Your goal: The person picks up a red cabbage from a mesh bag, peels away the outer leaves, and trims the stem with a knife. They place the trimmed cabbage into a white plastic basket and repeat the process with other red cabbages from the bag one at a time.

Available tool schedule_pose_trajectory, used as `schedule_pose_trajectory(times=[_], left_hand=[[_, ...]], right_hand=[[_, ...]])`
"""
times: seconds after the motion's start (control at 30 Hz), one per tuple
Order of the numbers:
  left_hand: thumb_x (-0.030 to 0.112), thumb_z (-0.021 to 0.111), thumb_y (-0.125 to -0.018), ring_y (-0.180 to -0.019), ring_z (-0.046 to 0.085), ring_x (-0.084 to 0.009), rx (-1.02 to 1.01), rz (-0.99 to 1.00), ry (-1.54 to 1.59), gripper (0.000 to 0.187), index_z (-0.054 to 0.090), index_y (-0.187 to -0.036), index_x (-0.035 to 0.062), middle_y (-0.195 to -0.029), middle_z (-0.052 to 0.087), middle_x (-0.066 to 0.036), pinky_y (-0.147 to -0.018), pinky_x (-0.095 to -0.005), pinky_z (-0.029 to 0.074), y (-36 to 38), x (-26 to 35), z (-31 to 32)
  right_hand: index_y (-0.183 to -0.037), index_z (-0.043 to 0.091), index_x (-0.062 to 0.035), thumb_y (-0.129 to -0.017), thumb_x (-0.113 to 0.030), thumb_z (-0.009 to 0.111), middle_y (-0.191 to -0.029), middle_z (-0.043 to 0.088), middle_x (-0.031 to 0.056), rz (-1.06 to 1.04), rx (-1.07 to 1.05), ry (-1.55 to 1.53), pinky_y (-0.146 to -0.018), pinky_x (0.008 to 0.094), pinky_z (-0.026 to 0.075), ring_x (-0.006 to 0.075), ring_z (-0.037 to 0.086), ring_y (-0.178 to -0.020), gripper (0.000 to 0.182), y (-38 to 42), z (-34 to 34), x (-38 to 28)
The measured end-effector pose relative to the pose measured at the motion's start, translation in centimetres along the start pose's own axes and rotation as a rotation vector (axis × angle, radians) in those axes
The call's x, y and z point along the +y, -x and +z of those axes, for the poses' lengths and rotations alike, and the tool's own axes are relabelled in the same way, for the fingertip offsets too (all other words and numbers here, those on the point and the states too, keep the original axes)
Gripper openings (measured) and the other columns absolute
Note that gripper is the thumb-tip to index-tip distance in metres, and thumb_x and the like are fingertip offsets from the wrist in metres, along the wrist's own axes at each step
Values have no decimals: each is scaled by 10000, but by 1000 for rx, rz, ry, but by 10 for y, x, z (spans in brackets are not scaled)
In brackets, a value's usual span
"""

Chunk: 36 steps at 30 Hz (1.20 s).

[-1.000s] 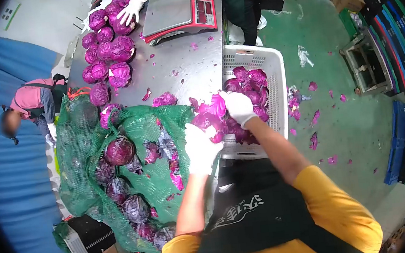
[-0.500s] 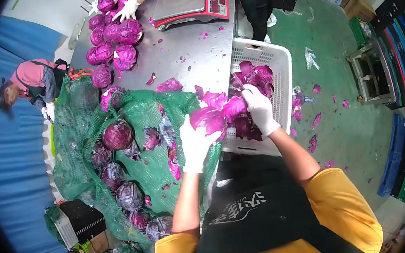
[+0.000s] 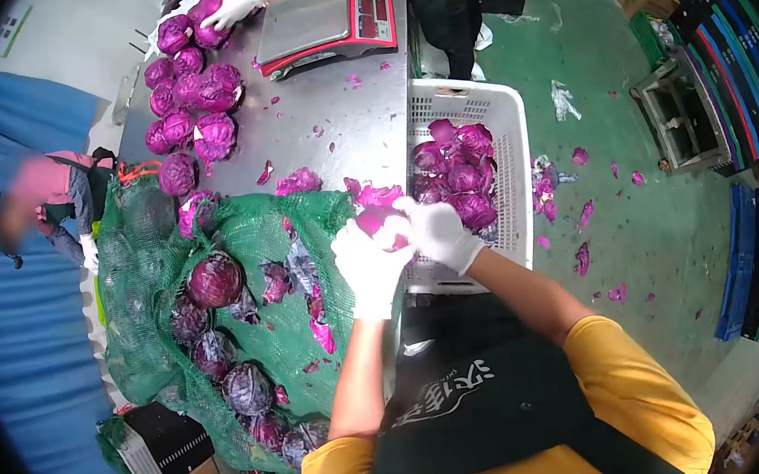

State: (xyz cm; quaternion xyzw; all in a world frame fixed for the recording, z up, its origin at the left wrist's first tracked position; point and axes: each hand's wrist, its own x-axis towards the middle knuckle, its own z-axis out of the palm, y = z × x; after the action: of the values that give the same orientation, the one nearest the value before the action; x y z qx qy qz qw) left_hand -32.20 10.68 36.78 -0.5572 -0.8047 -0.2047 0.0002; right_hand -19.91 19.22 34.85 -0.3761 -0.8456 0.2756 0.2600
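Both my hands wear white gloves. My left hand (image 3: 369, 268) holds a red cabbage (image 3: 376, 220) at the table's right edge, beside the basket. My right hand (image 3: 437, 233) meets it from the right, its fingers closed against the cabbage's side; the gloves hide much of the head. Loose purple leaves (image 3: 379, 195) lie just beyond it. Right of my hands stands a white plastic basket (image 3: 512, 177) with purple cabbage leaves (image 3: 464, 175) inside. To the left, an opened green mesh sack (image 3: 306, 374) holds several unpeeled red cabbages (image 3: 215, 280).
Several red cabbages (image 3: 215, 136) are grouped on the metal table (image 3: 312, 119), where a co-worker's gloved hand (image 3: 232, 5) touches one. A red scale (image 3: 329, 50) sits at the back. Another person (image 3: 46, 184) stands at left. Leaf scraps (image 3: 582, 258) litter the green floor.
My right hand has moved left from over the basket onto the cabbage, and the leaf by its fingers is gone from there. The co-worker's hand has shifted to a farther cabbage.
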Motion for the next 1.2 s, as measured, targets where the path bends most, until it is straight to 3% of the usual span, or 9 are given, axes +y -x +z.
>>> schedule_pose_trajectory(times=[0.07, 0.33, 0.47, 0.6, 0.8, 1.03, 1.07, 1.13, 1.2], left_hand=[[423, 840, -474, -1034, 475, -375, -134, -93, 10, 1044, 406, -1257, -113, -1094, 499, -221, -903, -436, 413, 1, 8, -11], [431, 793, -527, -982, 495, -387, -252, -149, -81, 938, 443, -1223, -91, -1085, 508, -233, -815, -454, 443, -3, -1, 1], [436, 803, -526, -1008, 489, -387, -109, -46, -15, 948, 437, -1228, -85, -1115, 503, -237, -846, -445, 434, 1, 2, -5], [370, 827, -518, -1088, 429, -369, -123, -10, 100, 971, 399, -1289, -36, -1207, 454, -208, -908, -460, 387, 8, 1, -13], [345, 880, -495, -1230, 445, -347, -359, -22, 426, 1115, 310, -1373, -40, -1303, 440, -213, -1045, -402, 366, 24, -57, -47], [452, 872, -504, -1197, 470, -327, -337, -195, 348, 1093, 359, -1354, -5, -1279, 460, -214, -1010, -402, 396, 42, -39, -51], [444, 865, -520, -1174, 486, -332, -314, -175, 359, 1049, 380, -1343, 11, -1252, 484, -202, -985, -408, 420, 42, -42, -50], [409, 868, -529, -1166, 499, -312, -322, -221, 452, 1027, 381, -1340, 9, -1254, 491, -192, -985, -392, 423, 45, -61, -45], [374, 872, -539, -1158, 513, -292, -325, -270, 539, 1005, 383, -1337, 7, -1255, 499, -183, -986, -376, 427, 47, -82, -41]], right_hand=[[-886, 626, -70, -882, -268, 589, -637, 599, 128, -122, 192, 116, -482, 362, 460, 262, 596, -530, 202, -7, -4, 5], [-1201, 562, -24, -858, -369, 604, -571, 565, 149, -1, -76, 68, -486, 386, 463, 301, 585, -499, 488, 2, 9, -2], [-1118, 620, -87, -823, -203, 574, -894, 654, 88, -315, 154, 391, -534, 343, 491, 223, 625, -641, 321, -11, 12, 19], [-1045, 632, -98, -867, -287, 537, -870, 642, 115, 66, -257, -65, -692, 387, 514, 285, 641, -784, 277, -28, -17, 11], [-870, 657, -54, -830, -442, 585, -778, 646, 166, 459, -132, -253, -712, 395, 493, 337, 631, -749, 397, -21, -5, 50], [-813, 650, -80, -817, -251, 646, -681, 599, 105, 85, 37, -132, -526, 374, 466, 272, 600, -608, 172, 3, 6, 55], [-814, 648, -58, -799, -293, 668, -654, 614, 113, 579, -125, -405, -537, 376, 465, 278, 602, -601, 236, 3, 0, 62], [-798, 649, -32, -783, -326, 684, -628, 621, 131, 413, 5, -176, -563, 386, 468, 298, 606, -602, 296, 9, 0, 77], [-918, 643, -30, -779, -333, 687, -697, 643, 145, 743, -87, -273, -629, 395, 485, 322, 613, -643, 337, 17, 4, 80]])
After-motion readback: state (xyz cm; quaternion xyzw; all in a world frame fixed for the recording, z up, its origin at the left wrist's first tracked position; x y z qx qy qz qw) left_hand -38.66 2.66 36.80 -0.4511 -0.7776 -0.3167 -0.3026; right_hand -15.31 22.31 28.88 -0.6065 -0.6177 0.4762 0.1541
